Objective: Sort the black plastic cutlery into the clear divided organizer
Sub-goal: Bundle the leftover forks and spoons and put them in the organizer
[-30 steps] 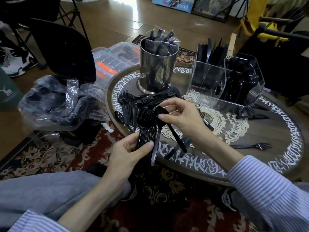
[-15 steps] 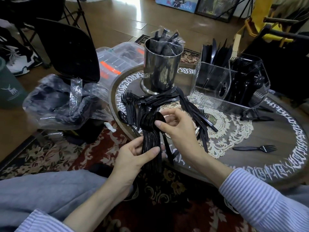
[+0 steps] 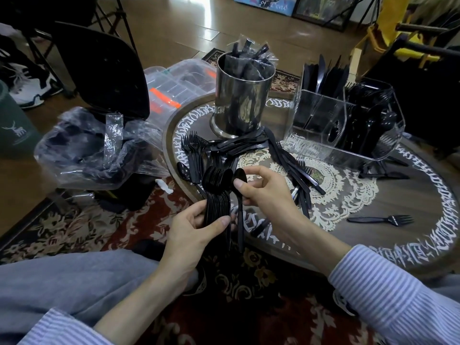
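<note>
My left hand point(image 3: 196, 227) grips a nested stack of black plastic spoons point(image 3: 216, 188) by the handles, bowls pointing up, at the table's near left edge. Right beside the stack, my right hand point(image 3: 266, 192) pinches a single black spoon point(image 3: 239, 200) just below its bowl. Loose black forks point(image 3: 193, 153) and knives point(image 3: 291, 163) lie in a heap on the table behind my hands. The clear divided organizer point(image 3: 321, 113) stands at the back right, with knives upright in its left part and forks and spoons in its right part.
A steel cup point(image 3: 242, 103) with wrapped cutlery stands at the back of the round table point(image 3: 398, 245). One fork point(image 3: 380, 219) lies alone on the right. Left of the table are a bin with a plastic bag point(image 3: 94, 150) and a clear lidded box point(image 3: 179, 83).
My right hand has brought its single spoon upright and close alongside the stack in my left hand. The left hand has kept its hold on the stack.
</note>
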